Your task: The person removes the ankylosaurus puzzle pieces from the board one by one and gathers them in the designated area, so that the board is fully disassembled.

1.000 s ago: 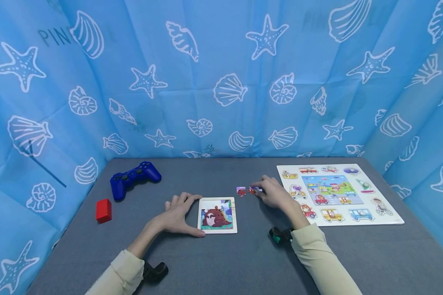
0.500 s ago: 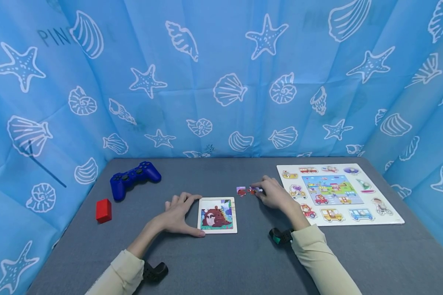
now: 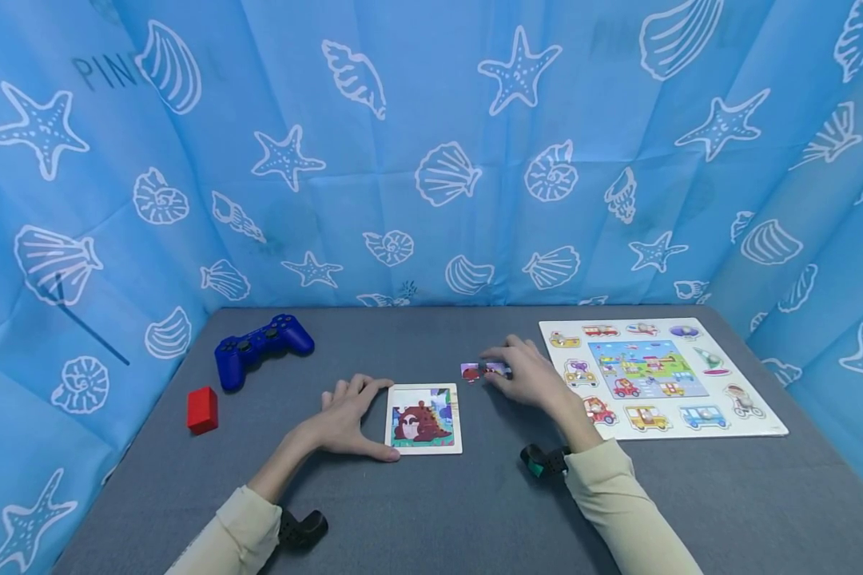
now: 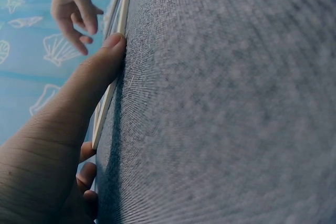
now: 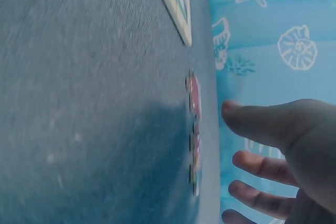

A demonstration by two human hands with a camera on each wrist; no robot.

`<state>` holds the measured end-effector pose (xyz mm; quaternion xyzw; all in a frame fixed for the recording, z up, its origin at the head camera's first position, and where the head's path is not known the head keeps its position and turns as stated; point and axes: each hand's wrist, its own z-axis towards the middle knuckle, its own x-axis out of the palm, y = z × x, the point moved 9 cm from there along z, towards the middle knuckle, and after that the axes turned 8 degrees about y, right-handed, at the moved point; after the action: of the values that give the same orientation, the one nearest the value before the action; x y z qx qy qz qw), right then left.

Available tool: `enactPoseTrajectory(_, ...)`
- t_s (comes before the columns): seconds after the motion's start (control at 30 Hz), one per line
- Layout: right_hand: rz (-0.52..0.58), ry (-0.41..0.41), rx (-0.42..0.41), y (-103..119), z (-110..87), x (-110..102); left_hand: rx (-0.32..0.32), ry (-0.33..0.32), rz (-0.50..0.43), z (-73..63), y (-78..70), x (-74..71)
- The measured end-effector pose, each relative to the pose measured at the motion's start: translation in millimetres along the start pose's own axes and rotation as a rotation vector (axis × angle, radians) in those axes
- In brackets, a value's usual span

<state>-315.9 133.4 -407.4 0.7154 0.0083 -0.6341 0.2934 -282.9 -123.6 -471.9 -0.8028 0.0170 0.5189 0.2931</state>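
Observation:
A small wooden jigsaw puzzle [image 3: 423,431] with a brown dinosaur picture lies in its pale frame at the middle of the table; white backing shows at its upper left. My left hand [image 3: 351,419] spans the frame's left side and grips it, thumb at the near corner and index finger at the far one. Beyond the frame, to the right, two puzzle pieces, a left piece [image 3: 470,372] and a right piece [image 3: 499,369], lie side by side. Over the right piece hovers my right hand [image 3: 528,375], thumb and fingers spread; the right wrist view shows a gap between thumb [image 5: 252,121] and pieces [image 5: 195,150].
A large white vehicle puzzle board [image 3: 665,379] lies at the right. On the left are a blue game controller [image 3: 262,347] and a red block [image 3: 202,410]. A blue seashell curtain [image 3: 431,231] rises behind the table's far edge.
My right hand has let go of the right piece, its fingers now spread, and has shifted slightly left. The two pieces stay on the table. My left hand and the frame have not moved.

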Motion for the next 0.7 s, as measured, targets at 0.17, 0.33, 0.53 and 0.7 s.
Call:
enactPoseTrajectory(0.17,0.007,-0.006,-0.015,10.7,0.0,0.8,0.001,0.002,-0.006,-0.3,-0.6,-0.2)
enactPoseTrajectory(0.33,-0.005,0.020,-0.024,22.1,1.8,5.7,-0.001,0.001,-0.007,0.2,-0.3,-0.3)
enactPoseTrajectory(0.53,0.010,0.062,-0.069,37.8,2.8,13.6,0.002,-0.001,-0.010,0.2,-0.7,-0.8)
enactPoseTrajectory(0.7,0.020,0.098,-0.086,48.4,4.3,19.4,0.000,0.000,-0.011,0.1,-0.5,-0.1)
